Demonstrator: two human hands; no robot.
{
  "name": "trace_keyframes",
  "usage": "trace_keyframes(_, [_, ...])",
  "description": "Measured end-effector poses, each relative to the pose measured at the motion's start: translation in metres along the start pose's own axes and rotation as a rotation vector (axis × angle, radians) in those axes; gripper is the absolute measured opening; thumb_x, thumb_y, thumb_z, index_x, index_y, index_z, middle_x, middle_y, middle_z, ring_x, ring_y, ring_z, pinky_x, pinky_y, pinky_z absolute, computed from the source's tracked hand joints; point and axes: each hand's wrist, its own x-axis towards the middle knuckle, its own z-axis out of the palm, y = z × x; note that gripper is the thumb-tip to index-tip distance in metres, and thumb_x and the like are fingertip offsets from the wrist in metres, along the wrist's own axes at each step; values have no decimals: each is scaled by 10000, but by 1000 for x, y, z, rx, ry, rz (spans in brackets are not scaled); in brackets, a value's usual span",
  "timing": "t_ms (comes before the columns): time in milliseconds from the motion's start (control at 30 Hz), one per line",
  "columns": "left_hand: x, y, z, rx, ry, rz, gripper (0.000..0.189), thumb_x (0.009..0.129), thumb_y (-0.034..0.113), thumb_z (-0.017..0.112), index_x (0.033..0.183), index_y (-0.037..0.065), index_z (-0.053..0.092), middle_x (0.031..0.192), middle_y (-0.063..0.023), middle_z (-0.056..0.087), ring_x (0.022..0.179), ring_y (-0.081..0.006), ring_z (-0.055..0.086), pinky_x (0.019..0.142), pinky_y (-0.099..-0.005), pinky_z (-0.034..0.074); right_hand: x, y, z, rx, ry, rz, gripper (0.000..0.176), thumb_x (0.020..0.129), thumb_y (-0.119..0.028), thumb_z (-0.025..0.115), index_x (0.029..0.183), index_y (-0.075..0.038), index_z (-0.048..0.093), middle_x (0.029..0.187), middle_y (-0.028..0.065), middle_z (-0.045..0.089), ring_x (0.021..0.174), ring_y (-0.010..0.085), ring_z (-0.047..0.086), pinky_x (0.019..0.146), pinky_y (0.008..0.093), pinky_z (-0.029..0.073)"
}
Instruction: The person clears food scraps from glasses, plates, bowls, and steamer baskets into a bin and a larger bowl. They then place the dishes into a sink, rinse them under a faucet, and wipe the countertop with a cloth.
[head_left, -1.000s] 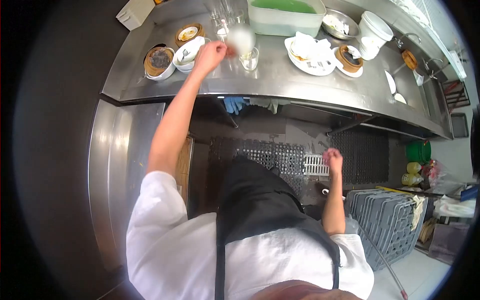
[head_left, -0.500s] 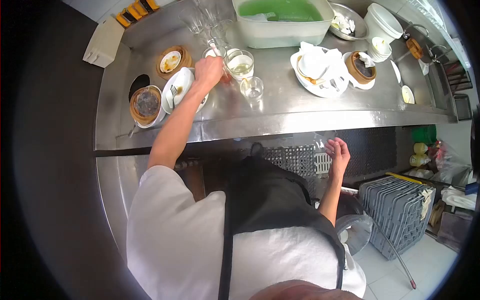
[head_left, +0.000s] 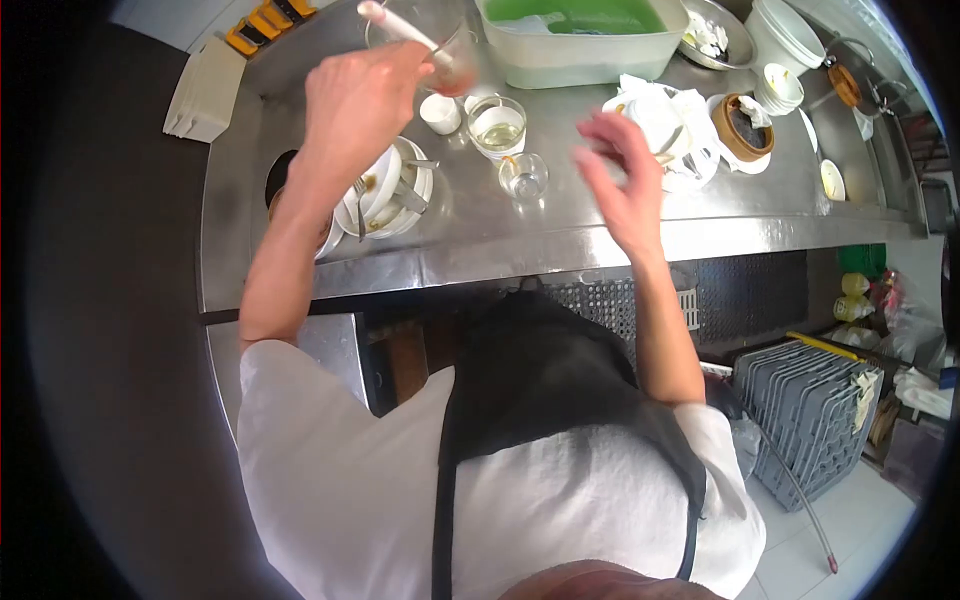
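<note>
A glass with red liquid [head_left: 455, 82] and a pink-and-white stick [head_left: 395, 22] is at the fingers of my left hand [head_left: 360, 98], which are closed on it. Below that hand lies a stack of dirty white plates [head_left: 410, 205] with cutlery. To its right stand a small white cup [head_left: 440, 114], a glass of pale liquid [head_left: 497, 128] and a short clear glass [head_left: 524, 178]. My right hand [head_left: 625, 180] hovers over the counter with fingers apart, holding nothing, left of a pile of white dishes and napkins [head_left: 665, 130].
The steel counter [head_left: 480, 240] carries a tub of green liquid [head_left: 585, 55] at the back. A metal bowl [head_left: 718, 35], white buckets [head_left: 785, 35] and a bamboo steamer [head_left: 743, 130] stand at the right. Grey racks [head_left: 810, 420] are on the floor, lower right.
My left hand has moved up and left with the glass of red liquid. My right hand has risen from below the counter edge to above the counter. The view has shifted slightly.
</note>
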Motion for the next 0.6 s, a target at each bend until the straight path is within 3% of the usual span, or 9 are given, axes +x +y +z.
trace_keyframes(67, [12, 27, -29, -82, -10, 78, 102, 844, 158, 617, 858, 65, 654, 712, -105, 628, 646, -306, 613, 557, -361, 462, 19, -23, 18, -212, -23, -294, 704, 727, -236, 769, 1286, 15, 422, 1162, 180, 554, 1050, 314, 548, 888, 390, 453])
trace_keyframes(133, [21, 59, -45, -188, -39, 190, 94, 829, 125, 632, 856, 36, 645, 715, -109, 623, 640, -300, 609, 556, -355, 456, 21, -33, 22, -251, 48, -398, 871, 645, -232, 810, 1341, -6, 337, 1221, 196, 504, 1091, 343, 503, 918, 420, 428])
trace_keyframes(267, [23, 133, -43, -454, -129, 400, 102, 805, 78, 650, 880, 8, 647, 744, -126, 625, 628, -295, 602, 552, -340, 452, -24, -26, -26, -261, 258, -201, 916, 546, -184, 824, 1310, -12, 351, 1135, 188, 526, 1005, 344, 556, 837, 415, 473])
trace_keyframes(333, [22, 178, -36, -452, -214, 500, 104, 810, 48, 647, 895, -11, 646, 776, -138, 642, 611, -277, 607, 562, -314, 466, -62, -11, -61, -257, 364, -260, 890, 557, -180, 816, 1300, -9, 357, 1117, 191, 533, 967, 348, 574, 820, 409, 482])
trace_keyframes(433, [15, 248, -5, -709, -288, 677, 155, 787, 40, 662, 940, 19, 647, 862, -120, 659, 615, -266, 604, 536, -336, 457, -143, -9, -102, -256, 553, -66, 855, 588, -215, 801, 1292, -6, 361, 1087, 197, 553, 968, 369, 577, 845, 403, 474])
trace_keyframes(567, [2, 324, 12, -1158, -454, 688, 273, 843, -13, 593, 1116, -4, 597, 1171, -116, 619, 768, -140, 618, 723, -261, 493, -260, -27, -152, -263, 832, 241, 853, 601, -251, 814, 1288, -20, 365, 1092, 181, 565, 976, 298, 597, 845, 394, 482])
trace_keyframes(600, [2, 338, 20, -1148, -463, 694, 269, 845, -10, 593, 1115, -3, 599, 1166, -114, 622, 773, -140, 617, 722, -261, 494, -288, -33, -165, -324, 915, 285, 850, 603, -253, 818, 1288, -28, 369, 1104, 169, 567, 975, 273, 599, 848, 394, 484])
